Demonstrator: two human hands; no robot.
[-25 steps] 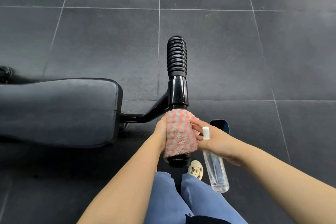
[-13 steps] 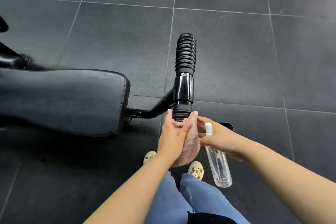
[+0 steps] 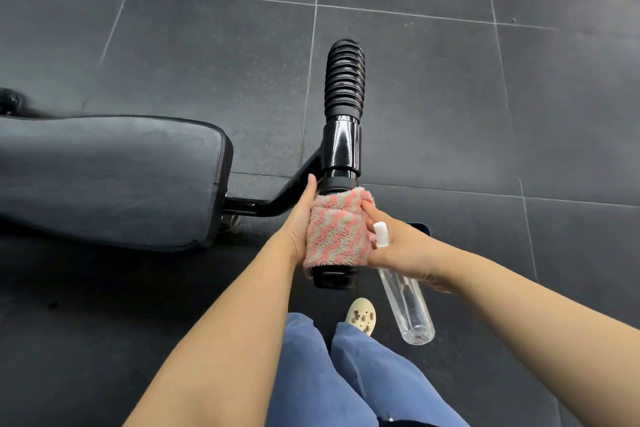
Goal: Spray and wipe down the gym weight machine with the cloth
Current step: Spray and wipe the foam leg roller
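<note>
— So, where is the cloth right now?
— Wrapped around the near grip of the weight machine's black handle bar, below the glossy collar; the ribbed far grip sticks out bare beyond it.
— And the hands?
— The left hand lies against the cloth's left side, fingers curled round behind it, thumb pointing up along the bar. The right hand grips a clear spray bottle by its neck, white nozzle up, while its forefinger reaches over to touch the cloth's right edge.
— Anything else around?
— A dark padded seat sits left of the bar, joined by a black bracket. Below are blue trousers and a pale shoe on the grey tiled floor.
</note>
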